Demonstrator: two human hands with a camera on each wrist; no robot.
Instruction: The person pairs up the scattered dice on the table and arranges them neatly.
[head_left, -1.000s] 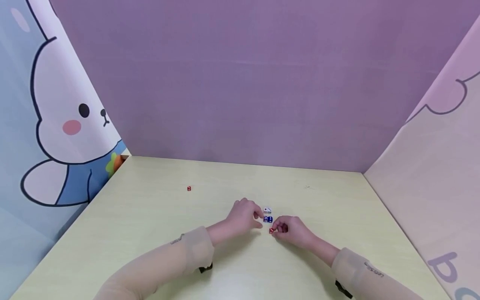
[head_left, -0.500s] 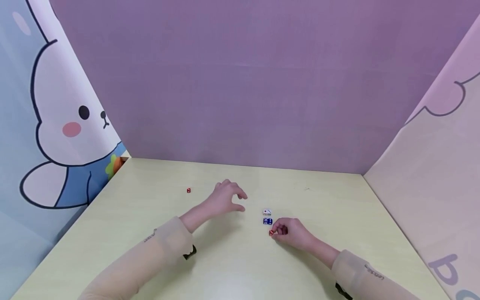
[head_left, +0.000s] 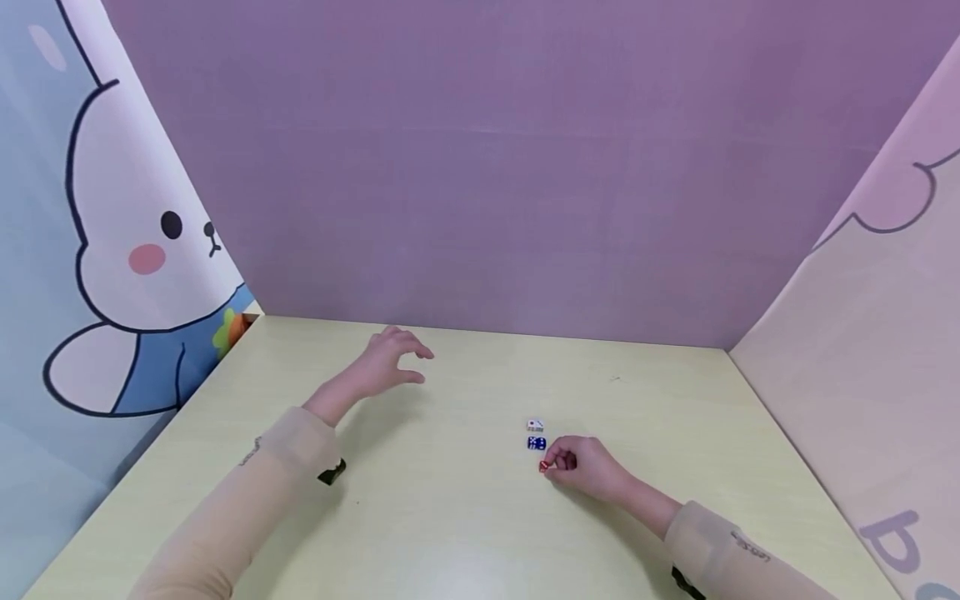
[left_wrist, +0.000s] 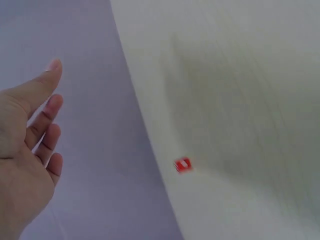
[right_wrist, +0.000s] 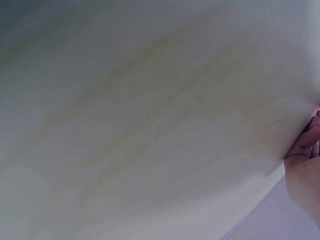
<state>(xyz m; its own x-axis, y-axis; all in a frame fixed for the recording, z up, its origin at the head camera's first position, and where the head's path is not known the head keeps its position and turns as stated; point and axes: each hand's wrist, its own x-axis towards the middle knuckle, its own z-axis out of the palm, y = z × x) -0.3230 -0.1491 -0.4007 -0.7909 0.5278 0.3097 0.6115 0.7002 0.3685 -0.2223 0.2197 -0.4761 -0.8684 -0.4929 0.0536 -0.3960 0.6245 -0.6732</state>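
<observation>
My left hand (head_left: pixel 381 364) hovers over the back left of the table, thumb and fingers spread apart with nothing between them. In the left wrist view a red die (left_wrist: pixel 183 165) lies on the table below that hand (left_wrist: pixel 32 135); from the head view the hand and wrist hide it. Near the middle of the table, my right hand (head_left: pixel 588 467) pinches another red die (head_left: pixel 543 467) between thumb and fingertip, low over the surface. Just behind it sit blue dice (head_left: pixel 536 443), and behind those, white dice (head_left: pixel 535 425). The right wrist view catches only part of the right hand (right_wrist: pixel 305 160).
The pale yellow table (head_left: pixel 465 517) meets a purple backdrop (head_left: pixel 487 167) at its far edge. Printed cloths stand along both sides, a rabbit picture (head_left: pixel 150 217) on the left one. A small mark (head_left: pixel 615 379) shows on the table at the back right.
From beside the blue and white dice, my left hand has moved left and back, now covering the far red die in the head view. My right hand stays put, still pinching its red die.
</observation>
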